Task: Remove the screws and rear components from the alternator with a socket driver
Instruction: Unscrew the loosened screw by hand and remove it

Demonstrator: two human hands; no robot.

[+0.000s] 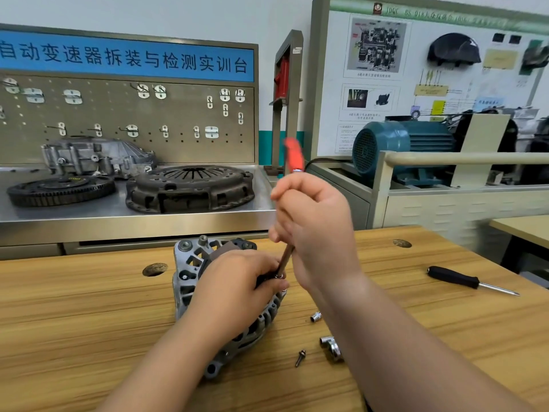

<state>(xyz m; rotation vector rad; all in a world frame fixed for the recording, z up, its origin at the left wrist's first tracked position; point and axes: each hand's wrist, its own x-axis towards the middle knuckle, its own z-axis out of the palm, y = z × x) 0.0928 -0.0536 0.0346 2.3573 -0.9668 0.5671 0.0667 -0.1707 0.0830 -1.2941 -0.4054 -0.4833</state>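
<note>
Alternator (190,281) on bench (89,307), rear mostly hidden under left hand (234,286), fingers curled, pinching driver (285,258) tip; screw there unseen. Right hand (315,230) fisted round shaft; red handle blurred. Loose socket (331,347) partly behind forearm (401,337).

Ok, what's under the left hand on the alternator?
The alternator itself, its grey vented housing showing around the left hand. The socket driver, held by the right hand, ends at the left fingertips. Whatever screw or part the palm covers is hidden.
</note>
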